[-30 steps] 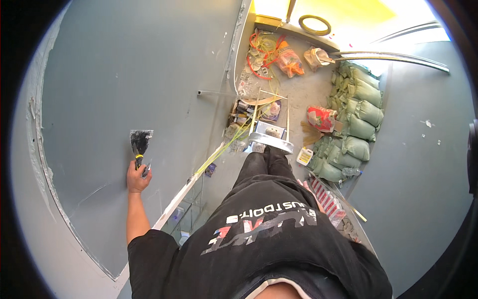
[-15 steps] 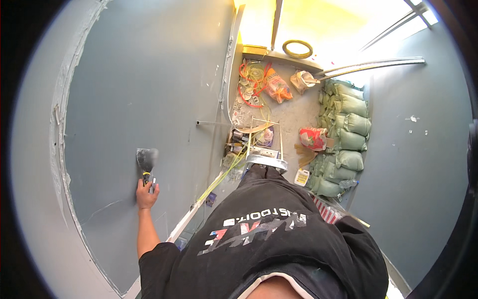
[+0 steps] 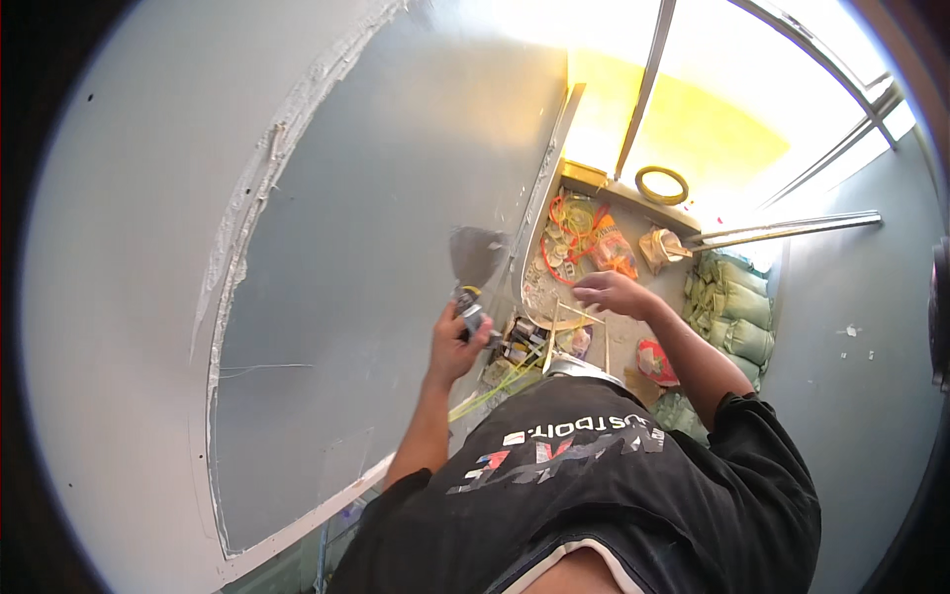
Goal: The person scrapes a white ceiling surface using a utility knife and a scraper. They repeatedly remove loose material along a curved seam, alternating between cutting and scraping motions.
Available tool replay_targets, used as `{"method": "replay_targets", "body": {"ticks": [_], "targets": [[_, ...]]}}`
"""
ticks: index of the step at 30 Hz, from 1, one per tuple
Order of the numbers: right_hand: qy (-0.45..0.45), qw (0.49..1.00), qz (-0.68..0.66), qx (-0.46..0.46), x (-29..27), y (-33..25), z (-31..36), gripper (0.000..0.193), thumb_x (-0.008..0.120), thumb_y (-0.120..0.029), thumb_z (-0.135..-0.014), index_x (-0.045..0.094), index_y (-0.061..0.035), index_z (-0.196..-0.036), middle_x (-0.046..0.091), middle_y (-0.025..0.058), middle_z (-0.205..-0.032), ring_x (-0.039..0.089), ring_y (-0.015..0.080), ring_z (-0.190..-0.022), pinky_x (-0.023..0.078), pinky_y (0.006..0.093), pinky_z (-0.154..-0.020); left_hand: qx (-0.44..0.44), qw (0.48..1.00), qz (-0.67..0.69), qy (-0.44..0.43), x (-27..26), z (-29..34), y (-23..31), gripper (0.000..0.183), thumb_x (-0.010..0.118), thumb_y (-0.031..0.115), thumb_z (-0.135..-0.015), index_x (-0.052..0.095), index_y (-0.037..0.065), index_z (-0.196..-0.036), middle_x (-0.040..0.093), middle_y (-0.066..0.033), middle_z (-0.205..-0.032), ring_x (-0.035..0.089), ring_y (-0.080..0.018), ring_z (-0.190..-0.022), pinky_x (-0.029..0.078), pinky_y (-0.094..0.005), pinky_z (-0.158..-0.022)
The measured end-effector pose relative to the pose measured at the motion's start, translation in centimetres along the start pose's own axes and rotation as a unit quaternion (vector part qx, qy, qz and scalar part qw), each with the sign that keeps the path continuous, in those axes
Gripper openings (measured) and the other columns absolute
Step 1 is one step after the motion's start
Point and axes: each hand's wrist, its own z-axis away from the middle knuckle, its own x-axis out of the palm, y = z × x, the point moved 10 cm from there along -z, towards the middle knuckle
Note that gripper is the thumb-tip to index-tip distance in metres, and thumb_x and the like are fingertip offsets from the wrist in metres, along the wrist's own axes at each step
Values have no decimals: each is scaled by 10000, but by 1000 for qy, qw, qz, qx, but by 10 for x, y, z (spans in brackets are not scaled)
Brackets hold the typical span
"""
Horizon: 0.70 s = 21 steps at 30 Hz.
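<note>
- Left hand [image 3: 457,348]: fingers curled tight around the handle of a putty knife [image 3: 475,269], raised in front of the grey wall [image 3: 376,198].
- Putty knife: held upright, broad grey blade uppermost and handle below; the blade lies close to the wall near the corner where it meets the floor edge. Whether the blade touches the wall cannot be told.
- Right hand [image 3: 612,293]: empty, palm down, fingers loosely spread and extended toward the left; it hovers in the air above the floor, near the putty knife but apart from it.
- Grey wall: a pale seam of filler [image 3: 259,188] curves across it from the upper middle down to the lower left.
- Floor [image 3: 623,342]: seen far below the hands. Orange bags [image 3: 606,249] lie toward its far edge, with a coil of yellow hose [image 3: 661,185] on the bright ledge beyond them.
- Green sacks [image 3: 737,317]: stacked along the right edge of the floor against the right-hand wall.
- Person's torso: a black shirt [image 3: 604,495] with printed lettering fills the lower middle of the view; both forearms rise from it.
</note>
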Motion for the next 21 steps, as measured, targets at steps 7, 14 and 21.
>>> {"method": "replay_targets", "body": {"ticks": [7, 14, 21], "targets": [[-76, 892, -444, -34, 88, -87, -25, 600, 534, -438, -1070, 478, 4, -1473, 550, 171, -1422, 525, 273, -1331, 483, 417, -1058, -21, 985, 154, -78, 55, -22, 48, 228, 688, 210, -977, 708, 10, -1084, 580, -175, -1257, 629, -281, -1094, 525, -380, -890], [43, 885, -463, 24, 94, -80, -15, 340, 542, -215, -1061, 566, 35, -1289, 693, 156, -1171, 693, 244, -1068, 565, 380, -922, -54, 983, 119, -128, 64, 6, 40, 290, 603, 236, -1031, 717, 16, -1179, 498, -227, -1465, 472, -355, -1378, 355, -458, -1156], [267, 883, -381, -53, -34, 86, -17, 295, 544, -295, -1074, 640, -16, -1063, 729, 111, -942, 701, 225, -906, 546, 372, -887, -157, 986, 55, -16, -24, 5, 52, 413, 522, 313, -1089, 525, 69, -1422, 678, -43, -941, 664, -137, -805, 540, -318, -757]]}}
